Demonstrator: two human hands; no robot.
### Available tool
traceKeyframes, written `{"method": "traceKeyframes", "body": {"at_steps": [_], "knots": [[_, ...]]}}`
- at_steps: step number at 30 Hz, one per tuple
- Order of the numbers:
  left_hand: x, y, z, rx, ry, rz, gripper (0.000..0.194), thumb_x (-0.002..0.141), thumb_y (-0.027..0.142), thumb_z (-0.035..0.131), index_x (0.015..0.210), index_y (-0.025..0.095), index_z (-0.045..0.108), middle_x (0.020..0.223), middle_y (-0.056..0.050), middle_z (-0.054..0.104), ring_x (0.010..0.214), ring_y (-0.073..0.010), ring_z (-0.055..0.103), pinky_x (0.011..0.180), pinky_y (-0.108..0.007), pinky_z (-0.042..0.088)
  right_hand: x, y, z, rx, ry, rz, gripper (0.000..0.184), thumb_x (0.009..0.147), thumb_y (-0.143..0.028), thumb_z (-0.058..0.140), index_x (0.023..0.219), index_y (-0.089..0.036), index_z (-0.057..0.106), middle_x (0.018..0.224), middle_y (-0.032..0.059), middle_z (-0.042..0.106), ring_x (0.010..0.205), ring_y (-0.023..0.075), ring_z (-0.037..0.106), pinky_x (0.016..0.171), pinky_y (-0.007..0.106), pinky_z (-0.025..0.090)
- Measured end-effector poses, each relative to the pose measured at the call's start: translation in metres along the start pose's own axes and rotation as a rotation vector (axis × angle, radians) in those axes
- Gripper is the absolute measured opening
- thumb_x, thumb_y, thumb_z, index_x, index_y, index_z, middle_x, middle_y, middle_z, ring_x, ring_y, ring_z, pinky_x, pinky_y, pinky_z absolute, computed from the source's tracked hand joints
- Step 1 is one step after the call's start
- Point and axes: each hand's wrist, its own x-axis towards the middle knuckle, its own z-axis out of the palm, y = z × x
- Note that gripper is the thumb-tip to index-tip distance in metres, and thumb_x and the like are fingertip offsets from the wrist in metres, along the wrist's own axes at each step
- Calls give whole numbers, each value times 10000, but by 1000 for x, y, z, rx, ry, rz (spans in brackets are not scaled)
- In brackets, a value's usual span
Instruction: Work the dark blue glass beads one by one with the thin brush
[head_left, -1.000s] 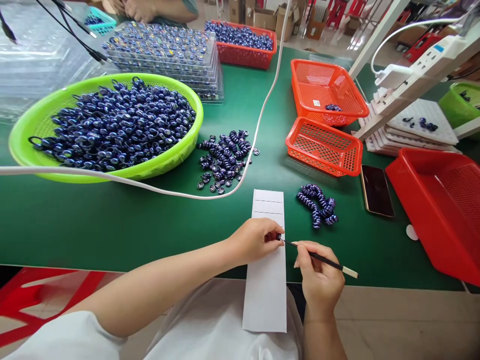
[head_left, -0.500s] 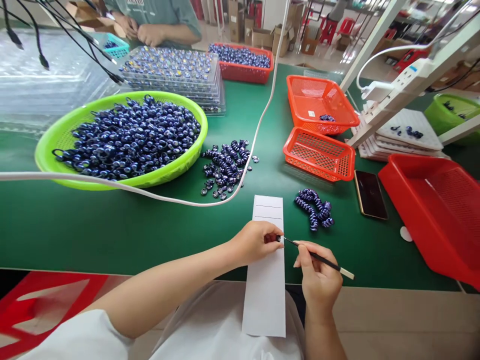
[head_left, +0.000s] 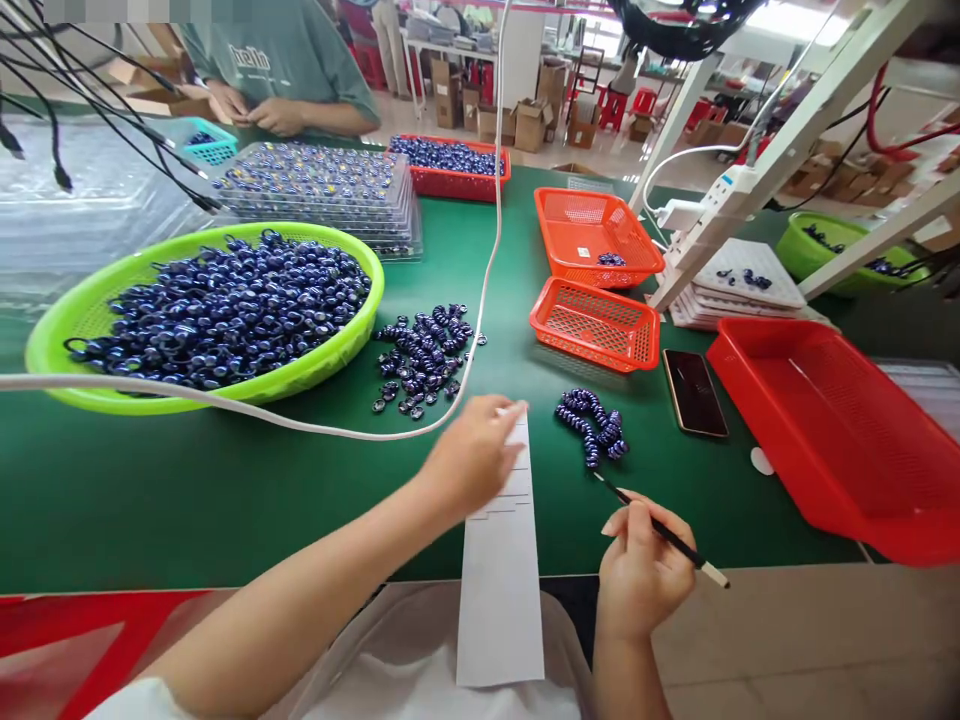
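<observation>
My right hand [head_left: 646, 565] is closed around a thin black paintbrush [head_left: 671, 538] with a pale end. The tip points at the lower end of a curled row of shiny dark-blue rings [head_left: 589, 425], and I cannot tell whether it touches. My left hand [head_left: 472, 455], smeared by motion, is over the far end of a white paper strip [head_left: 501, 600] with dark cross lines. Its thumb and forefinger look apart, with nothing visible between them. Beyond it lies a loose pile of dark-blue rings [head_left: 424, 355].
A green basket [head_left: 367, 310] heaped with rings is at left, with a white cable [head_left: 360, 434] crossing in front. Two orange baskets [head_left: 596, 335], a phone [head_left: 694, 392] and a red bin [head_left: 847, 480] are at right. Across the table, a person's hands [head_left: 274, 115] are at work.
My left hand has moved forward along the paper strip, and the small dark piece it pinched no longer shows. The brush tip has left that piece and is beside the curled row of rings.
</observation>
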Motion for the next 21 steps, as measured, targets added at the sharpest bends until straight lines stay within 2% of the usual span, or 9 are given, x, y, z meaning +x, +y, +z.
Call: {"method": "traceKeyframes", "body": {"at_steps": [3,5,7,10,15,21], "knots": [[16,39,30,-85,-152,297,278,917,207,571,1186,145,598,1166,-127,619,989,-249,585,849,-371,532,3,2,-2,42,64,18,140,856,-239,710,868,-177,585,835,13,690,486,91,563,493,247,443],[27,54,49,-61,-207,403,209,928,254,573,1093,135,621,1076,-120,628,945,-251,583,789,-363,530,5,2,-4,57,86,34,145,850,-241,715,863,-178,584,822,11,684,489,99,558,488,253,436],[36,59,64,-9,-242,461,147,947,234,535,1005,139,631,1017,-102,619,895,-233,585,735,-344,519,6,2,-5,73,120,36,157,831,-236,731,844,-179,585,808,14,686,483,109,550,490,271,435],[43,56,74,42,-262,471,119,946,162,505,948,136,621,953,-85,605,869,-211,586,692,-310,501,7,-1,-4,96,147,57,163,795,-213,757,811,-181,598,788,27,689,475,128,547,485,295,420],[41,52,69,77,-308,383,95,920,114,519,950,135,606,961,-81,607,876,-208,598,635,-281,488,4,-5,-1,123,126,114,161,765,-224,783,809,-203,629,796,33,686,462,144,541,482,327,395],[42,52,62,-59,-321,344,186,896,80,514,1036,137,622,1024,-113,633,948,-223,607,761,-312,531,4,-1,-2,111,92,93,141,777,-213,773,825,-210,641,821,35,691,478,141,551,498,322,396]]}}
